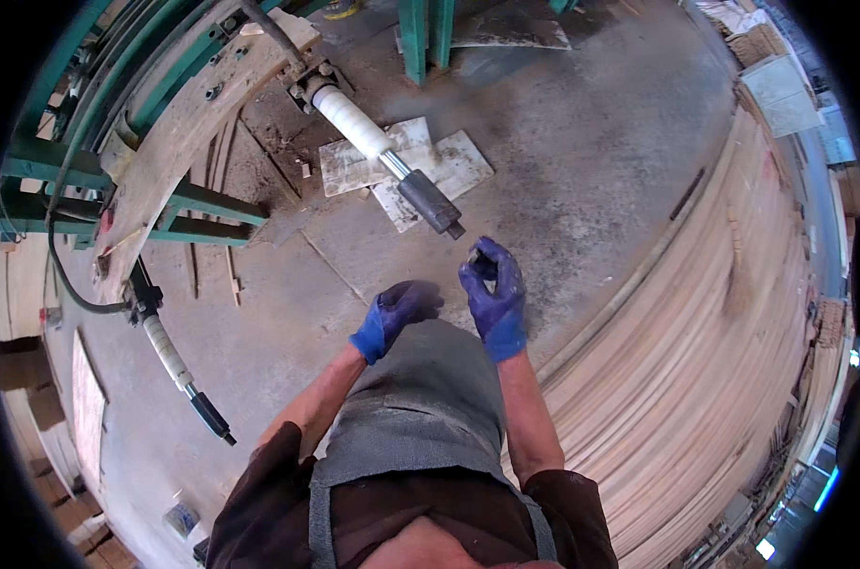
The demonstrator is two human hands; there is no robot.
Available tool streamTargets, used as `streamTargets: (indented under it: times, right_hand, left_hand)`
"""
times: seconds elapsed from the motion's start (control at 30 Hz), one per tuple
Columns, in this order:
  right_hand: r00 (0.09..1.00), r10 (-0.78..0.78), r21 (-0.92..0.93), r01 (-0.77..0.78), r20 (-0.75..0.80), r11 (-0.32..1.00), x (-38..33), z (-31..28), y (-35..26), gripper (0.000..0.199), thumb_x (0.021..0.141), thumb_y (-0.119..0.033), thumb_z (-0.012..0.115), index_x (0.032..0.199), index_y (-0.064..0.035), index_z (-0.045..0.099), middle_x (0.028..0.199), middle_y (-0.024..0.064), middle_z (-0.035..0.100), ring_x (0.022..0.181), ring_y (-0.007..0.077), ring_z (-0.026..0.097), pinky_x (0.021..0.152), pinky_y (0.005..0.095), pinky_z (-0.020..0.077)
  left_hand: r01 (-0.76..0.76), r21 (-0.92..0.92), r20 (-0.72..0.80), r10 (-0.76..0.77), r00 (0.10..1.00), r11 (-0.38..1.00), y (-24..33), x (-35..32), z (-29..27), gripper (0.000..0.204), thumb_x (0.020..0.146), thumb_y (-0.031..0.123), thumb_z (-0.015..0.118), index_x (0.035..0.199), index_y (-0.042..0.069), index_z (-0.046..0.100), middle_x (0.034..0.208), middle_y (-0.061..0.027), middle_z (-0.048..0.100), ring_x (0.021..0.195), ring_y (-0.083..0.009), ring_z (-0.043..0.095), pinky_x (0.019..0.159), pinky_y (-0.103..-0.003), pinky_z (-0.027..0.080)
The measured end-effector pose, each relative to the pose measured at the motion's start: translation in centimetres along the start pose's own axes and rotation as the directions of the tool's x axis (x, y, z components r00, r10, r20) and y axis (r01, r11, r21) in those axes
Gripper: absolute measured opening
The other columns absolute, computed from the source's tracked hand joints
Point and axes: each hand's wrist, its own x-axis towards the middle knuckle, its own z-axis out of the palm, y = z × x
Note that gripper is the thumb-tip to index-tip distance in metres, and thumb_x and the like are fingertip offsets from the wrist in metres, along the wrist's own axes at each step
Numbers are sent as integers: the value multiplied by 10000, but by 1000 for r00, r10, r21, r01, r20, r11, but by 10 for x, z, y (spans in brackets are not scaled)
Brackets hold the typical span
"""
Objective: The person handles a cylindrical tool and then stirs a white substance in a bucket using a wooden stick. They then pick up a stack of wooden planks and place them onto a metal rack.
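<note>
My right hand (496, 292), in a blue glove darkened by dirt, is raised in front of me with thumb and fingers curled together. Something small and dark seems to be between them, too unclear to name. Just beyond its fingertips is the free end of a dark cylindrical head (428, 199) on a shiny rod. That rod comes out of a white-wrapped cylinder (352, 121) mounted on the machine. My left hand (404, 309), gloved alike, is held over the grey apron (416, 379), its fingers pointing right and smeared by motion.
A second cylinder with a rod (167, 353) hangs at the left from the green machine frame (212, 204). Stacked long wooden strips (677, 370) fill the right side. Stained boards (449, 171) lie on the concrete floor beneath the nearer cylinder. A hose (62, 228) loops at the left.
</note>
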Motion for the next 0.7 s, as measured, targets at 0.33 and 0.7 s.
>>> streamTargets:
  times: [0.33, 0.7]
  right_hand:
    - [999, -32, -66, 32, -5, 997, 16, 23, 8, 445, 860, -56, 784, 1277, -30, 633, 1075, 85, 682, 868, 157, 656, 799, 323, 553]
    - [996, -48, -44, 52, 79, 998, 27, 23, 4, 392, 891, -83, 772, 1265, -47, 660, 1073, 48, 694, 865, 124, 632, 790, 293, 535]
  left_hand:
    - [120, 81, -88, -112, 990, 990, -13, -66, -45, 419, 1068, 387, 534, 1275, 37, 636, 1130, -121, 728, 960, -215, 718, 876, -346, 580]
    - [104, -70, -289, -120, 950, 992, -15, -88, -63, 387, 1073, 374, 517, 1289, 78, 638, 1178, -127, 727, 992, -222, 724, 894, -359, 577]
